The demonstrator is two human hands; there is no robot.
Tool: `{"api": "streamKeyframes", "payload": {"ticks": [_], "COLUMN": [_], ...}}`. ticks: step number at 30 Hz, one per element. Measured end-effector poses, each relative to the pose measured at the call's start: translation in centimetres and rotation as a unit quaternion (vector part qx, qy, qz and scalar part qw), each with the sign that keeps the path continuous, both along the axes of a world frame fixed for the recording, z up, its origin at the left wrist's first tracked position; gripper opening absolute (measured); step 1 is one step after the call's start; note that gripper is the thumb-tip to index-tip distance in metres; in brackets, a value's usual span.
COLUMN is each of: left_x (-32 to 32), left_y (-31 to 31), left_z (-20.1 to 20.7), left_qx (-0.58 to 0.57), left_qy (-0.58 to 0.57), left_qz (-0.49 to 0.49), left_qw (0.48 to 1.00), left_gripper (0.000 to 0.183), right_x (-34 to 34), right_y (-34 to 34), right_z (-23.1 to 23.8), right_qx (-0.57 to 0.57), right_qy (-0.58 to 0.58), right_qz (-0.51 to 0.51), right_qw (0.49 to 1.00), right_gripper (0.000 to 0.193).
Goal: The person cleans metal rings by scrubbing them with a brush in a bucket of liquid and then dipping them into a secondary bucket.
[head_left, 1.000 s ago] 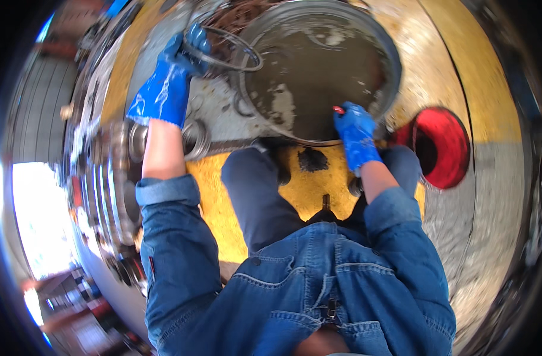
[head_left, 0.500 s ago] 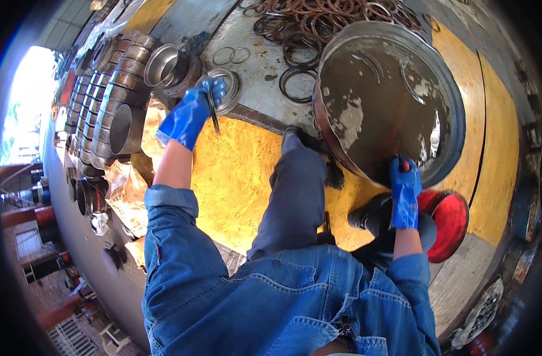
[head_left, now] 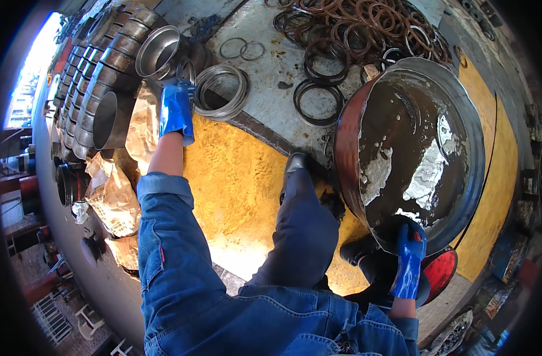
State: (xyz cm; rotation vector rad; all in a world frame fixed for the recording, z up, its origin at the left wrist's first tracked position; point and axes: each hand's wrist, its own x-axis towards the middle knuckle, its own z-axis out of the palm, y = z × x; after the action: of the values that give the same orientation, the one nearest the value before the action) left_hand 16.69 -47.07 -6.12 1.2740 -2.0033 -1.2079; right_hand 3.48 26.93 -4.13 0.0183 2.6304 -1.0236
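Left grip (head_left: 177, 110): gloved in shiny blue rubber, fingers closed on a thin grey metal ring (head_left: 192, 72), which shows only in part beyond the fingertips
Right grip (head_left: 411, 244): in a matching blue glove, curled around a red handle (head_left: 417, 236); the rest of that tool is hidden
Held ring: at the left fingertips, between the steel bowl-shaped part and the stacked rings
Stacked rings: a neat stack of grey metal rings (head_left: 242, 96), lying just right of the left glove
Bowl-shaped part: a polished steel bowl-shaped part (head_left: 156, 52), tilted, its opening showing, just beyond the left glove
Tub: a large round metal tub (head_left: 347, 139) with a red-brown outer wall, holding murky grey-brown liquid (head_left: 395, 121); the right glove is at its near rim
Ring pile: a heap of rusty brown metal rings (head_left: 375, 35) beyond the tub, with black rings (head_left: 319, 122) nearer
Left side: rows of stacked metal cylinders (head_left: 118, 61), and crumpled brown paper (head_left: 114, 199) nearer the body
Right side: a red round container (head_left: 442, 274), partly hidden by the right forearm
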Motion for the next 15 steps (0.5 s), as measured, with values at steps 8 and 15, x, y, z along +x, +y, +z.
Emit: {"api": "streamKeyframes", "payload": {"ticks": [8, 15], "left_x": [-6.9, -7.2], "left_y": [-0.5, 2.3], "left_z": [-3.7, -9.7], "left_qx": [-0.335, -0.383], "left_qy": [-0.461, -0.52], "left_qz": [-0.039, -0.076], "left_qw": [0.821, 0.759], "left_gripper": [0.028, 0.023], "right_x": [-0.1, 0.0], "right_y": [-0.3, -0.5], "right_z": [1.0, 1.1], "right_qx": [0.091, 0.1], "right_qy": [0.017, 0.023], "right_qz": [0.049, 0.049], "right_qw": [0.995, 0.994], "right_gripper": [0.025, 0.024]}}
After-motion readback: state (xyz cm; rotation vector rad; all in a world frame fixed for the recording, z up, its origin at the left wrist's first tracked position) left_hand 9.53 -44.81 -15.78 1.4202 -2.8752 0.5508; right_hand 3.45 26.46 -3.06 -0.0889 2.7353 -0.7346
